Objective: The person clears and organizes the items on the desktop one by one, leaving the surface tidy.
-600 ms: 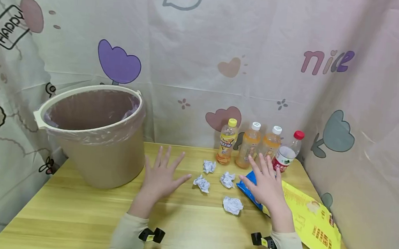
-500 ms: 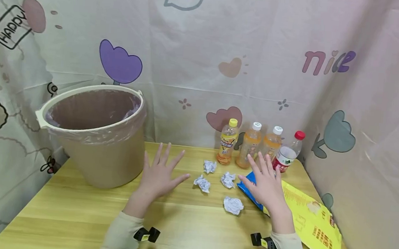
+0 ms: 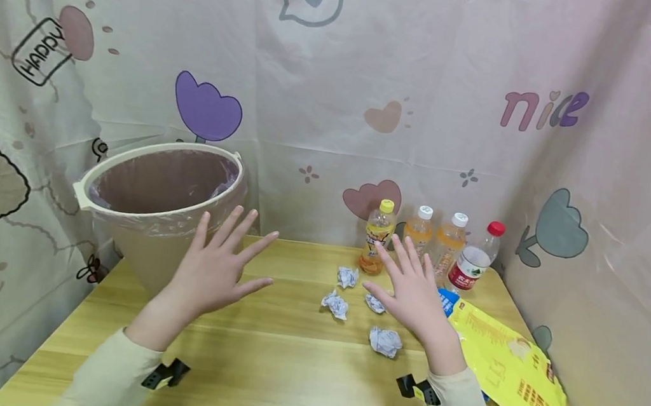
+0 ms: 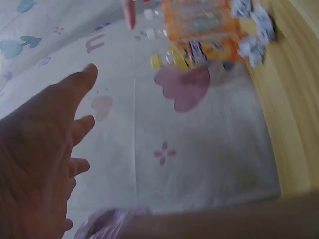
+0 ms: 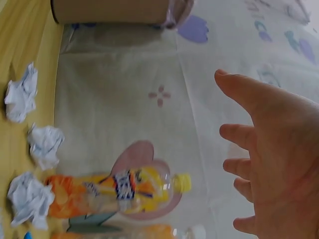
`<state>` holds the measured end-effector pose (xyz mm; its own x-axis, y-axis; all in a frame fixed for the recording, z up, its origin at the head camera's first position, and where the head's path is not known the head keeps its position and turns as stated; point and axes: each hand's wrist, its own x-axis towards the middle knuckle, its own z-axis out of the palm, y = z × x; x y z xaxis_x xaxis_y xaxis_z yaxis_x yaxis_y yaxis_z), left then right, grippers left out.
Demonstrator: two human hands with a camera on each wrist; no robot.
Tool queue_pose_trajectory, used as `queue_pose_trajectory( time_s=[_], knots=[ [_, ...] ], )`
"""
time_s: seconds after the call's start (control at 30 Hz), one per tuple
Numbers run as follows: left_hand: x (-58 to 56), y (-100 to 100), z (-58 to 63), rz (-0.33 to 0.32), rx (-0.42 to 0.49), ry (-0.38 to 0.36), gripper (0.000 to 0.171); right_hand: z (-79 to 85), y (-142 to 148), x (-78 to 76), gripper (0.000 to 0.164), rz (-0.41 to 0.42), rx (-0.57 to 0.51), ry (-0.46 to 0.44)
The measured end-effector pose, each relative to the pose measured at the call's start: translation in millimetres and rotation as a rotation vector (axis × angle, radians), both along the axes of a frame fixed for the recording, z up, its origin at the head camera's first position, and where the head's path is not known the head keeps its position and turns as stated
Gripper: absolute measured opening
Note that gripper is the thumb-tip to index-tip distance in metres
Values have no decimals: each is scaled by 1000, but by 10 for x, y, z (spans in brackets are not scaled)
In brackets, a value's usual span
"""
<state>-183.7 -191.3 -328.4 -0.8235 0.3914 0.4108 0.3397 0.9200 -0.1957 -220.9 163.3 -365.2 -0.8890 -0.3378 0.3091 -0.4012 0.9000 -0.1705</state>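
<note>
My left hand [image 3: 211, 270] is raised with fingers spread, overlapping the front of the beige trash bin [image 3: 138, 245] in the head view. It holds nothing. The right hand [image 3: 413, 293], also spread and holding nothing, hovers near several crumpled paper balls [image 3: 385, 341] and partly covers one. In the right wrist view, a paper ball [image 5: 31, 199] lies against the base of the yellow-capped bottle [image 5: 119, 191]. Behind that hand stand two white-capped bottles [image 3: 451, 241] and a red-capped bottle [image 3: 472, 262]. The left wrist view shows the left hand [image 4: 40, 149] side-on, thumb extended.
A clear plastic liner [image 3: 228, 202] folds over the bin's rim. On the right of the wooden table [image 3: 266, 377] lies a yellow snack bag [image 3: 510, 370], partly over a blue packet [image 3: 448, 300]. A printed curtain [image 3: 309, 112] hangs close behind the table.
My left hand has moved left and up, now in front of the bin. The right hand has shifted slightly left, uncovering more of the yellow bag. The head view has shifted a little.
</note>
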Motion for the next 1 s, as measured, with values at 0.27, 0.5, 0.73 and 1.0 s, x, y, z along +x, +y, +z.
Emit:
queue_pose_trajectory(
  time_s=[0.27,0.5,0.73,1.0],
  knots=[
    [85,-402,208,-97,-59,99,73,224,-305,-41,76,119,80,79],
    [129,-809,399,-94,-119,127,73,399,-609,-47,77,229,190,172],
    [65,-1264,575,-159,-167,159,80,593,-920,6,78,317,270,231],
    [-19,-1671,768,-22,-127,50,82,841,-1281,-94,77,393,293,211]
  ],
)
